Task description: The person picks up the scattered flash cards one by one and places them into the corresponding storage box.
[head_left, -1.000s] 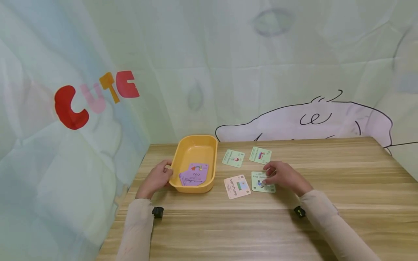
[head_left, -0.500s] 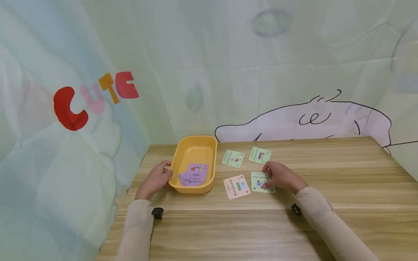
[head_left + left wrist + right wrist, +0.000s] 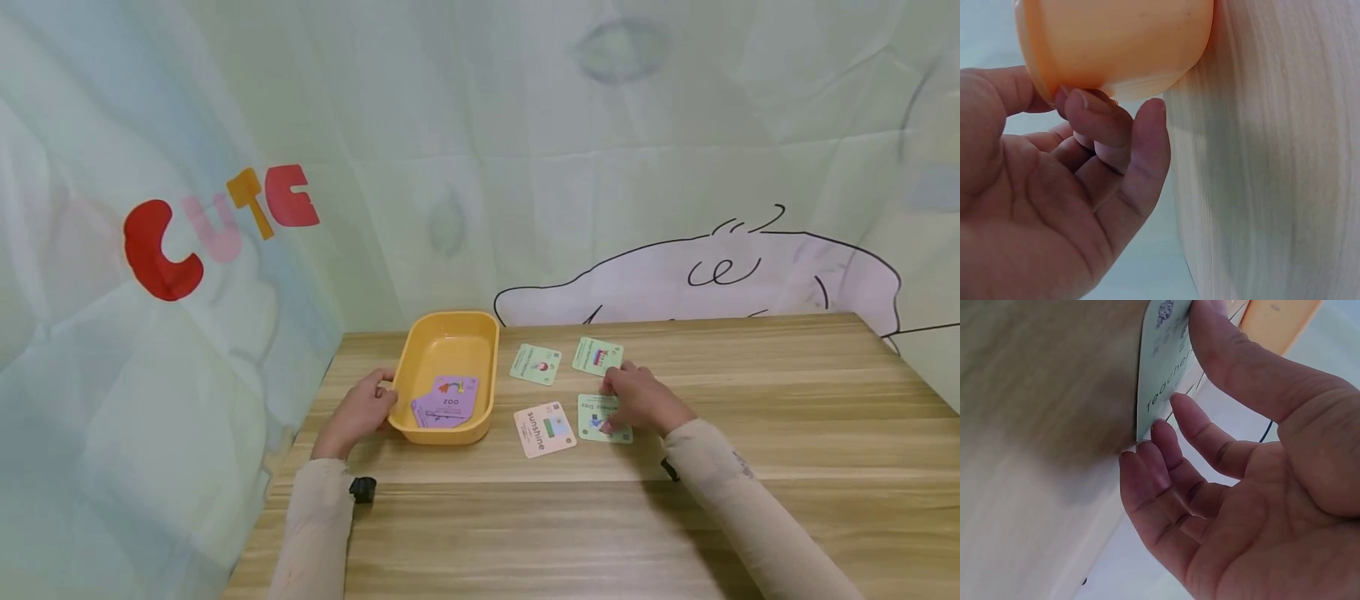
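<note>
A yellow plastic tray stands at the back left of the table. My left hand grips its left rim, thumb and index finger pinching the lip in the left wrist view. Purple cards, the top one reading "zoo", lie inside the tray. My right hand reaches over a green "Teachers' Day" card lying flat on the table. In the right wrist view, its thumb touches that card and its loosely bent fingertips rest by the card's edge.
A pink "sunshine" card lies left of the "Teachers' Day" card. Two more green cards lie behind, one at left and one at right. A printed cloth hangs behind the wooden table.
My right hand has shifted slightly left and lowered, bringing its thumb onto the "Teachers' Day" card. The left hand and the tray stay put.
</note>
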`<action>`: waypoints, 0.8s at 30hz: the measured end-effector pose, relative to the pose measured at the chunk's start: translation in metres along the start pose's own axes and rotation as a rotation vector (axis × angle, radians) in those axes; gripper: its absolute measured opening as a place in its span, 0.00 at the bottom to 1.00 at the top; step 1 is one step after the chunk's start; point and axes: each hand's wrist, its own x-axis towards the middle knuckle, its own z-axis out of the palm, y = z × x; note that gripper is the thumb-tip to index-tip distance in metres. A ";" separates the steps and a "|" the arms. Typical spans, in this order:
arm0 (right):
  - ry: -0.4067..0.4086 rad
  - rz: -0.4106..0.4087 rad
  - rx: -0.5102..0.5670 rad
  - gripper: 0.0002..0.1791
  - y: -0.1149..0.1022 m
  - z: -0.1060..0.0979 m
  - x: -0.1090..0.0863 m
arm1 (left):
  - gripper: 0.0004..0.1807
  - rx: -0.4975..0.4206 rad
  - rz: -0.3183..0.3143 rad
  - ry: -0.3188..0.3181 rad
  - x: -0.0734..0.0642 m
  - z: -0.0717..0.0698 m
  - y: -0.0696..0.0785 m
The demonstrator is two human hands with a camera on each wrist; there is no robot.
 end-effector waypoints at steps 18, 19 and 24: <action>-0.022 -0.010 -0.012 0.29 0.001 0.000 0.003 | 0.21 0.019 -0.011 0.007 -0.001 0.000 0.001; -0.020 -0.013 -0.012 0.29 0.002 -0.001 0.003 | 0.20 0.018 -0.014 0.009 -0.001 0.000 0.001; -0.025 -0.012 0.000 0.29 0.004 -0.001 0.003 | 0.20 0.026 -0.017 0.007 0.001 0.001 0.000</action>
